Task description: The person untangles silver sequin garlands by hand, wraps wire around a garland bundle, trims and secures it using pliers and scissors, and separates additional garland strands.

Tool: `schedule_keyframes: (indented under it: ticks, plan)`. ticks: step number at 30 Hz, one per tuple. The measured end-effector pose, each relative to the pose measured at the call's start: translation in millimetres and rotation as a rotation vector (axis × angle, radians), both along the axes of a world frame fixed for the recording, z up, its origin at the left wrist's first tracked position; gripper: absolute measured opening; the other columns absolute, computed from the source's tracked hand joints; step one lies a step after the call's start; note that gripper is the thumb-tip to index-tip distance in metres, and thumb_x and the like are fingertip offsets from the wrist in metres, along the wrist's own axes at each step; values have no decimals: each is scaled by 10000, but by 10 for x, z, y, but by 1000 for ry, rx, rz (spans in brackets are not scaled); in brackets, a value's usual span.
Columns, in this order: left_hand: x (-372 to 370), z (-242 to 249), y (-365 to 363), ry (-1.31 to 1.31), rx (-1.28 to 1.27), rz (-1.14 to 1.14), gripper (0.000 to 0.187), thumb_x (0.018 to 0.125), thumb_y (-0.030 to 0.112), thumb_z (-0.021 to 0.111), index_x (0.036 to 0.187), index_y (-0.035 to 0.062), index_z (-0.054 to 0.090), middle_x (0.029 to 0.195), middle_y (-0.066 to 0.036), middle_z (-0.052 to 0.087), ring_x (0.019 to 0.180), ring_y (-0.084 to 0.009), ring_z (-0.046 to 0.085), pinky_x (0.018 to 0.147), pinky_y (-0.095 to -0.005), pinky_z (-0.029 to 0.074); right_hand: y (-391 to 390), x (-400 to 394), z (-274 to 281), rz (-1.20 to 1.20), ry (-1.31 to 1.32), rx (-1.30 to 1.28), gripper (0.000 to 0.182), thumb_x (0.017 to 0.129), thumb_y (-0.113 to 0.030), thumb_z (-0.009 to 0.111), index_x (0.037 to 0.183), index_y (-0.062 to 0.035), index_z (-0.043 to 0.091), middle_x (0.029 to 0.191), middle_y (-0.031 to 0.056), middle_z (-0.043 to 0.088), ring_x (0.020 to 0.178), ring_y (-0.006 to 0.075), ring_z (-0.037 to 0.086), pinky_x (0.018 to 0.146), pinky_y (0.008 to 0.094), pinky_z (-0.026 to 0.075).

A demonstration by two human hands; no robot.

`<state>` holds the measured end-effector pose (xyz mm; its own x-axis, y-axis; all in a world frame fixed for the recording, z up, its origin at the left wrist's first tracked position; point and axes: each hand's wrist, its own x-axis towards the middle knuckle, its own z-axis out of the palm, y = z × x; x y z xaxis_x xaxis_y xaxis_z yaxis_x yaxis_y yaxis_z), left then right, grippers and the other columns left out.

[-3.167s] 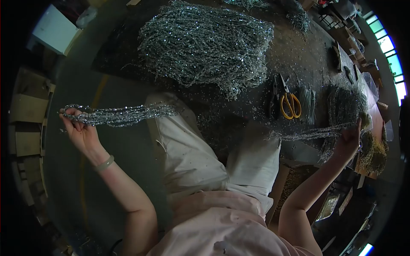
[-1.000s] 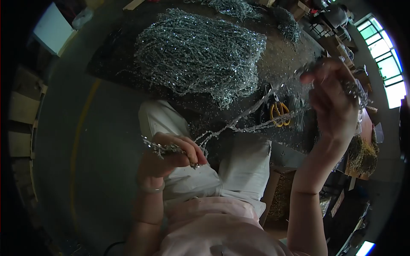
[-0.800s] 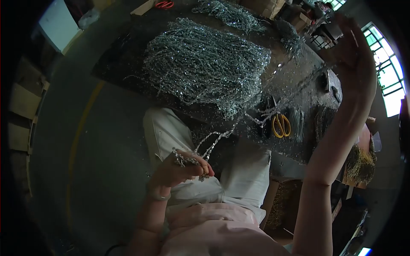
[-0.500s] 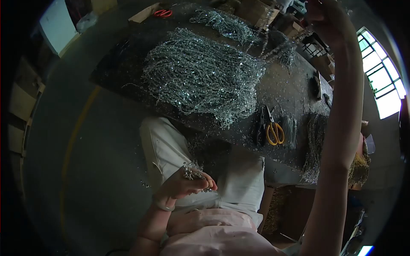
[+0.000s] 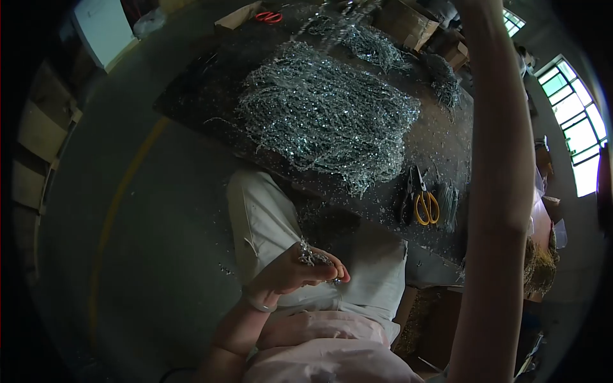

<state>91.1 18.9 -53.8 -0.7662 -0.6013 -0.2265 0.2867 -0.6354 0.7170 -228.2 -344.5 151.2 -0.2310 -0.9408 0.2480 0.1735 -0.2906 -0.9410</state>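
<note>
My left hand (image 5: 303, 271) is in front of my lap, its fingers closed around a small bunch of silver glitter strands (image 5: 313, 256). My right forearm (image 5: 501, 147) reaches up along the right side, and the hand itself is cut off by the top edge. Blurred glitter strands (image 5: 348, 25) hang in from the top edge over the far side of the table; what holds them is out of sight. On the dark table (image 5: 440, 137) lies a large heap of silver glitter strands (image 5: 329, 118), beyond both hands.
Scissors with yellow handles (image 5: 426, 207) lie near the table's front edge, between dark-handled pliers (image 5: 407, 198) and a bundle of thin stems (image 5: 448, 205). Red-handled scissors (image 5: 269, 17) lie at the far left. Smaller strand piles (image 5: 377, 50) and cardboard boxes (image 5: 405, 24) are at the back.
The view has shifted, so the table appears further right. My right hand has gone out past the top edge, and the hanging strands have swung left. My left hand keeps its hold.
</note>
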Motion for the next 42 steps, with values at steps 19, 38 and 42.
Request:
schedule_keyframes:
  ticks: [19, 38, 42]
  plan:
    - [-136, 195, -188, -201, -1, 88, 125, 607, 65, 544, 657, -41, 587, 706, -132, 601, 481, -38, 394, 477, -193, 346, 1364, -528, -1700, 390, 298, 742, 171, 792, -225, 612, 750, -62, 580, 592, 15, 517, 503, 91, 493, 507, 187, 437]
    - [-193, 11, -212, -41, 35, 89, 158, 705, 161, 669, 798, 40, 629, 825, -103, 631, 668, -70, 531, 508, -179, 338, 1626, -141, -1741, 290, 19, 376, 195, 790, -124, 586, 974, -64, 562, 844, 28, 601, 709, 118, 554, 647, 256, 478]
    - [-299, 166, -185, -89, -154, 232, 146, 633, 80, 598, 705, -47, 592, 737, -188, 593, 517, -90, 461, 534, -236, 409, 1455, 168, -1711, 166, 473, 285, 209, 780, -188, 559, 942, -59, 577, 761, 52, 615, 623, 129, 563, 592, 267, 483]
